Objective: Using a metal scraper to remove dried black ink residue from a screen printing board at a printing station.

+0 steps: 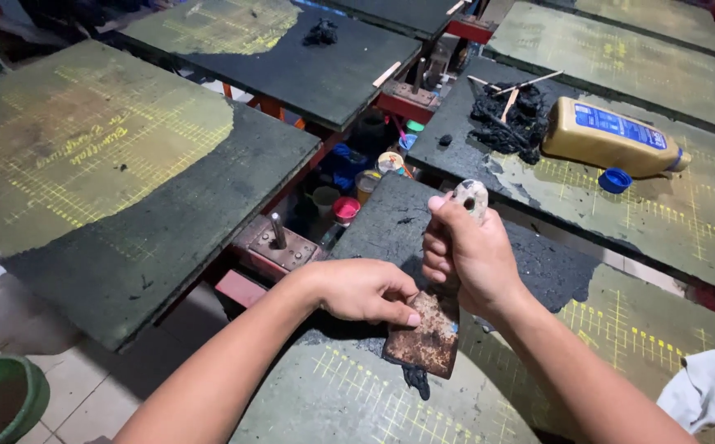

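Low in the centre of the frame, we grip the rusty scraper in our closed right hand while our left hand pinches its blade, scraping black residue off the board; next, probably steady downward pressure.

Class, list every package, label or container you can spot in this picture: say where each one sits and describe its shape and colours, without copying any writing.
Plastic bottle: lying on its side on the far right board, tan-yellow with a blue label.
Blue cap: round, loose on that board just in front of the bottle.
Small jars: in the gap between the boards; round, one with a pink lid.
Green bucket: on the floor, bottom left.
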